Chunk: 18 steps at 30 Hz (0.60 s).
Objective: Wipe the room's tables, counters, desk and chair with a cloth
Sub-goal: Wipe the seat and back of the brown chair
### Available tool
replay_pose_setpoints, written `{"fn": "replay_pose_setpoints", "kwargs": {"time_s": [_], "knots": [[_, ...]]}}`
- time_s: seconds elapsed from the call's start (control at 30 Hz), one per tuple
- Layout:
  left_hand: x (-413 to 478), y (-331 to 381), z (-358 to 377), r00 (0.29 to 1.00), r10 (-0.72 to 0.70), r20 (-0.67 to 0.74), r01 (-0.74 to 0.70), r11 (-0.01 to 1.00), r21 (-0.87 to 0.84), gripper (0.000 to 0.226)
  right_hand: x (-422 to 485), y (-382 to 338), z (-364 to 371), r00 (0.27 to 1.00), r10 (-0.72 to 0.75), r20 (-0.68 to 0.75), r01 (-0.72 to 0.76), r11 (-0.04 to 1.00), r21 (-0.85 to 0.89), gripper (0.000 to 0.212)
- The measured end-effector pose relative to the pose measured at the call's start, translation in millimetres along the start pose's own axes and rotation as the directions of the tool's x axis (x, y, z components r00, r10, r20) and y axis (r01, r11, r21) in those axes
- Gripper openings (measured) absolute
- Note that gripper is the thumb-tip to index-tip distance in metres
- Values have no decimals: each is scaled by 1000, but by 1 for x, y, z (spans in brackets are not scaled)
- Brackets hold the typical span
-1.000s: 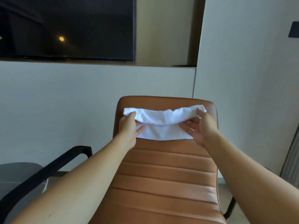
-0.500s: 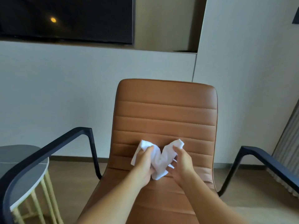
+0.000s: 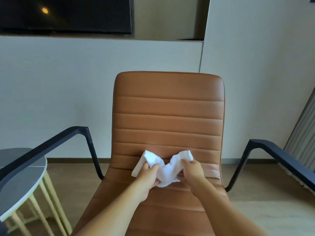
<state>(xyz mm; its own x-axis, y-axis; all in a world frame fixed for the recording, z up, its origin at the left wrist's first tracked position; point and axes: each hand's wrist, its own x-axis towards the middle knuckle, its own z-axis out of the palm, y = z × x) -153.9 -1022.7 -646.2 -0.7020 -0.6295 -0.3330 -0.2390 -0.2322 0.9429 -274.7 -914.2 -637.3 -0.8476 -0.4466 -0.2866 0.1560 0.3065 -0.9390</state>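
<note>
Nearest the camera, two bare forearms reach forward over the seat of the tan, stitched-leather chair (image 3: pixel 168 116). The left hand (image 3: pixel 148 176) has its fingers and thumb curled round one half of the small white terry cloth (image 3: pixel 166 169), and the right hand (image 3: pixel 192 172) pinches the other half, so the cloth is bunched between them into a rough V, both ends sticking up. It sits low on the chair's backrest, close to where back meets seat; whether it presses on the leather or hangs just off it cannot be told.

The cloth looks light, soft and limp: it folds wherever it is gripped and keeps no shape of its own, so it will likely wipe best gathered into a flat pad under the palm or held by two edges and drawn taut. It is not fragile and should not slip from dry fingers. The leather looks smooth and probably offers little drag, though the stitched grooves may catch lint.

Out to the sides run the dark metal left armrest (image 3: pixel 51 145) and the dark metal right armrest (image 3: pixel 281 155). To the left stands a round grey-topped side table (image 3: pixel 22 181) on pale legs. Beyond, a pale wall panel (image 3: pixel 68 82) rises to a recess holding a black television screen (image 3: pixel 68 14).
</note>
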Motion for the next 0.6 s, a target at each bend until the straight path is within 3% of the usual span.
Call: {"fn": "replay_pose_setpoints", "kwargs": {"time_s": [0.07,0.13,0.2,0.33,0.47,0.6], "knots": [[10,-2,2,1000,14,19,-17,990,141,35,8,1,6,996,-90,14,91,968,-236,26],[16,-4,3,1000,28,8,-29,968,251,27,14,0,12,984,-166,69,178,852,-493,22],[24,-9,0,999,38,12,-40,955,295,22,22,0,17,971,-209,117,234,728,-644,20],[34,-21,-6,999,48,-11,-41,927,373,29,31,3,22,949,-242,204,309,568,-763,27],[30,-21,-6,994,25,-106,27,888,459,14,30,6,28,930,-276,243,351,467,-811,28],[27,-12,-1,989,-82,-120,125,904,410,41,23,5,29,926,-248,284,360,356,-863,26]]}}
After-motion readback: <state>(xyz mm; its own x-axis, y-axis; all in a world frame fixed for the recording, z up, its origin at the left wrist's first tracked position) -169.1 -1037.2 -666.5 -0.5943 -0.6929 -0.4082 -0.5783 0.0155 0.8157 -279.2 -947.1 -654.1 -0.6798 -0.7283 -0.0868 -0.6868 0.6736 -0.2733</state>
